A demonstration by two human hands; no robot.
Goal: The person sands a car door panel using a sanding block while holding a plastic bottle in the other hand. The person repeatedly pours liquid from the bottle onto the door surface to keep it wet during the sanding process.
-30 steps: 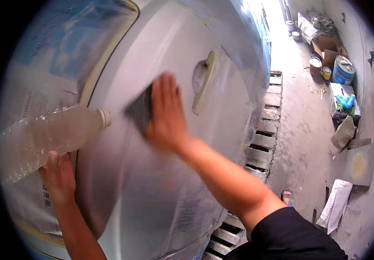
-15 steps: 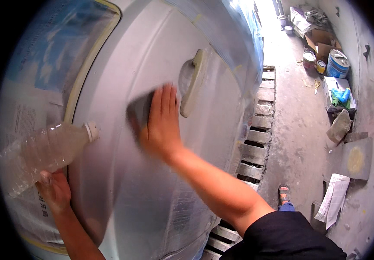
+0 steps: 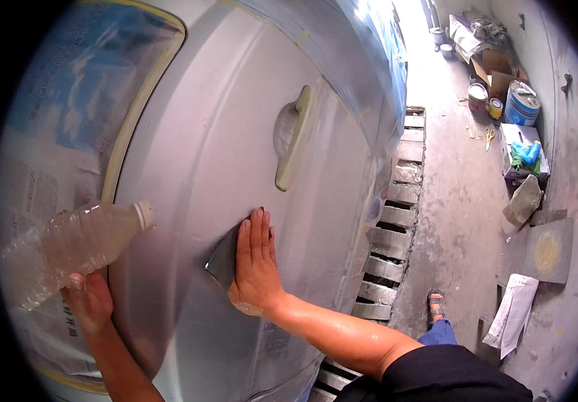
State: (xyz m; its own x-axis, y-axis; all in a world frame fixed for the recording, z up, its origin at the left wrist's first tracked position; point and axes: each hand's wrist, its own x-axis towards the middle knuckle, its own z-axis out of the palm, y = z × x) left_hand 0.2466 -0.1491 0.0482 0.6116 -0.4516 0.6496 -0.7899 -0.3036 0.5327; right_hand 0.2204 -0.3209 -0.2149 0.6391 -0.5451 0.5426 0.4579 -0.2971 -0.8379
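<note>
My right hand (image 3: 257, 268) lies flat on the silvery-grey car door (image 3: 195, 147), fingers together, holding a dark sheet of sandpaper (image 3: 223, 260) against the panel. A corner of the sheet sticks out on the thumb side. Above that hand is the pale yellowish door handle (image 3: 294, 141), which it does not touch. My left hand (image 3: 90, 298) is closed around a clear ribbed plastic bottle (image 3: 81, 234) with a white cap. The bottle is tilted, its cap end toward the door, and looks cloudy. Wetness shows on my right wrist.
Printed paper (image 3: 68, 120) edged with masking tape covers the window. Clear plastic film (image 3: 349, 60) drapes the car's far side. A slatted floor grate (image 3: 386, 268) runs beside the car. Along the wall stand a blue drum (image 3: 522, 107), cans, cardboard boxes and scissors (image 3: 489, 139).
My right hand has slid down the door with the sandpaper, away from beside the handle to below it. My left hand keeps the bottle in nearly the same place.
</note>
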